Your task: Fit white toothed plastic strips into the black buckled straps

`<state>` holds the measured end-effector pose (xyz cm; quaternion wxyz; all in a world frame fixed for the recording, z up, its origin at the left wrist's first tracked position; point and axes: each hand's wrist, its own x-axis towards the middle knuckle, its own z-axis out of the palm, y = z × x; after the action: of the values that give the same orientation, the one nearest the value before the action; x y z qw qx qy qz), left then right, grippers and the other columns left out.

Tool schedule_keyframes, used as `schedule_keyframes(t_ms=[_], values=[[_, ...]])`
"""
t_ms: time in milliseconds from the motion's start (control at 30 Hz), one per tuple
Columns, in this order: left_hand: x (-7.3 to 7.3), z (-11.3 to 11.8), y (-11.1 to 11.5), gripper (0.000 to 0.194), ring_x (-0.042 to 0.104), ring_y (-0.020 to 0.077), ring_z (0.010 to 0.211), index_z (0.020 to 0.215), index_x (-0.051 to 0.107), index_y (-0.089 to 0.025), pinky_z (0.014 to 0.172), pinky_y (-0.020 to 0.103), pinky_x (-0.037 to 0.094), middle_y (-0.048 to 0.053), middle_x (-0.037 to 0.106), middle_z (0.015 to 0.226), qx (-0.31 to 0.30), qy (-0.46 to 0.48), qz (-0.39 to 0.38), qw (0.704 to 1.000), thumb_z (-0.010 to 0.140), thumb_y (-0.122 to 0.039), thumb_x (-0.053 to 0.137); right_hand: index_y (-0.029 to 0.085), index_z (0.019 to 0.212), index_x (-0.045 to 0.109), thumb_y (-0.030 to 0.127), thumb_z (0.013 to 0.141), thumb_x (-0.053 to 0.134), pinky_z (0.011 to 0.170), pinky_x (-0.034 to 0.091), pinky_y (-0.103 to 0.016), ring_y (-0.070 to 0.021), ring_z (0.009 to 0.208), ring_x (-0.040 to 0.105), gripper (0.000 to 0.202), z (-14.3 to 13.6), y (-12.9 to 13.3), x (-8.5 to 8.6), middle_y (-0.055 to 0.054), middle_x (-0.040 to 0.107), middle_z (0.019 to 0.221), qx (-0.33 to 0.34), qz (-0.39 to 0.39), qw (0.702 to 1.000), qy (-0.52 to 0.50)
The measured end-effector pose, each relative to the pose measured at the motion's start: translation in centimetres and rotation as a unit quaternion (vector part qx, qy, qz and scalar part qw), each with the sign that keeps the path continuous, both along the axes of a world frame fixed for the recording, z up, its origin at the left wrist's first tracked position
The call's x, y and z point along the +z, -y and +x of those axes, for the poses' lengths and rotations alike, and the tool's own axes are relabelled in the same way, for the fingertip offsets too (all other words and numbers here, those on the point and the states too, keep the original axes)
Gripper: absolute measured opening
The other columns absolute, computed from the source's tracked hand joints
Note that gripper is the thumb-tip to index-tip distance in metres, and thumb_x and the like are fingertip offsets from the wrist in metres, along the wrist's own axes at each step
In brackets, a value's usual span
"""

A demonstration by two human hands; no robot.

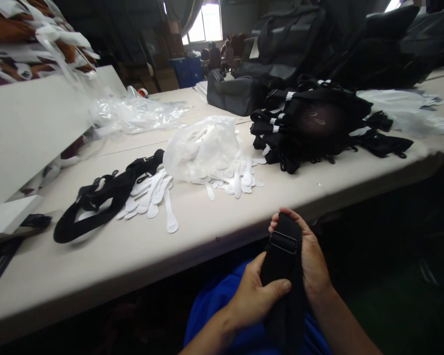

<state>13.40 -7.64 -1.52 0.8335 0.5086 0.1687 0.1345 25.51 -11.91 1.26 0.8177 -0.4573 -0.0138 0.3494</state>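
Strap (276, 266) is in hand by desk's (207, 222) near edge, over blue cloth (214, 296); bare strip of desk, w/ room, betw. that edge & white tabs (172, 224). Strap's low end is v. dark, hard to make out. L hand (249, 296) presses thumb on strap, other fingers mostly hidden. R hand (314, 261) wraps top end, fingers curled behind, tips showing.
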Motion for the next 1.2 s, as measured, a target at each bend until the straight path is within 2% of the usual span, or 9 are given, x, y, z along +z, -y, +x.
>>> schedule_keyframes(t_ms=[133,233,333,433,567,700,800,1000,1200], values=[[-0.8,-1.6,-0.3,0.053,0.048,0.0096,0.068,0.107,0.059,-0.013,0.066,0.022,0.041,0.000,0.057,0.080,0.012,-0.017,-0.095,0.995,0.069,-0.039,0.085,0.022,0.098,0.069,0.025,0.062,0.083,0.060,0.055,-0.018,-0.0148,0.077,0.066,0.039,0.5,-1.5,-1.1,-0.003,0.071,0.093,0.083,-0.048,0.994,0.059],[-1.1,-3.1,-1.3,0.044,0.049,0.0094,0.068,0.105,0.064,-0.014,0.067,0.022,0.042,-0.001,0.060,0.079,0.064,-0.058,-0.040,0.995,0.072,-0.038,0.082,0.020,0.104,0.072,0.031,0.075,0.077,0.077,0.058,-0.028,-0.0205,0.093,0.066,0.032,0.9,-0.7,-0.1,-0.009,0.068,0.113,0.162,-0.072,0.957,0.229],[-0.9,-3.9,-2.7,0.038,0.058,0.0149,0.082,0.108,0.066,-0.014,0.076,0.024,0.046,0.002,0.068,0.091,0.169,-0.128,0.077,0.974,0.078,-0.034,0.076,0.025,0.106,0.074,0.026,0.087,0.067,0.098,0.052,-0.035,-0.0226,0.109,0.062,0.020,0.4,1.2,2.7,-0.007,0.062,0.124,0.104,-0.019,0.912,0.397],[-0.3,-3.8,-3.7,0.036,0.062,0.0185,0.089,0.115,0.063,-0.016,0.080,0.027,0.049,0.003,0.070,0.097,0.249,-0.153,0.140,0.946,0.084,-0.035,0.070,0.028,0.101,0.075,0.021,0.089,0.066,0.083,0.057,-0.036,-0.0229,0.094,0.064,0.016,-0.7,2.2,5.1,-0.008,0.066,0.104,0.068,0.027,0.891,0.448],[0.4,-3.0,-3.8,0.031,0.065,0.0199,0.093,0.115,0.062,-0.018,0.084,0.030,0.050,0.003,0.070,0.099,0.293,-0.139,0.220,0.920,0.090,-0.035,0.065,0.026,0.110,0.073,0.026,0.086,0.072,0.074,0.054,-0.032,-0.0191,0.082,0.062,0.024,-1.2,0.7,3.2,-0.006,0.065,0.100,0.041,-0.092,0.835,0.541],[0.0,-2.7,-3.5,0.027,0.064,0.0199,0.102,0.120,0.061,-0.022,0.093,0.033,0.048,0.004,0.068,0.111,0.283,-0.102,0.290,0.909,0.094,-0.024,0.056,0.024,0.109,0.072,0.042,0.086,0.072,0.069,0.050,-0.029,-0.0162,0.076,0.059,0.029,-1.3,-0.8,-2.1,-0.004,0.065,0.098,0.219,-0.128,0.873,0.417],[-0.7,-2.7,-3.4,0.034,0.060,0.0197,0.107,0.123,0.059,-0.021,0.098,0.034,0.046,0.005,0.064,0.115,0.257,-0.090,0.338,0.901,0.092,-0.012,0.053,0.022,0.099,0.074,0.043,0.085,0.072,0.077,0.049,-0.028,-0.0186,0.086,0.059,0.025,-2.0,-0.7,-4.5,-0.003,0.064,0.092,0.258,-0.101,0.906,0.321],[-0.8,-3.3,-3.7,0.021,0.058,0.0190,0.098,0.114,0.061,-0.018,0.089,0.033,0.048,0.006,0.059,0.105,0.160,-0.103,0.361,0.913,0.094,-0.023,0.057,0.025,0.101,0.076,0.037,0.086,0.073,0.093,0.047,-0.029,-0.0205,0.101,0.060,0.020,-1.8,0.2,-5.2,-0.003,0.068,0.106,0.248,-0.054,0.936,0.245],[-0.5,-3.8,-4.6,0.042,0.056,0.0238,0.109,0.127,0.054,-0.017,0.098,0.039,0.046,0.011,0.057,0.118,0.072,-0.071,0.369,0.924,0.092,-0.040,0.060,0.022,0.098,0.076,0.043,0.079,0.078,0.078,0.052,-0.031,-0.0200,0.084,0.065,0.028,-1.6,0.5,-5.2,-0.006,0.070,0.093,0.302,0.000,0.953,0.040]])
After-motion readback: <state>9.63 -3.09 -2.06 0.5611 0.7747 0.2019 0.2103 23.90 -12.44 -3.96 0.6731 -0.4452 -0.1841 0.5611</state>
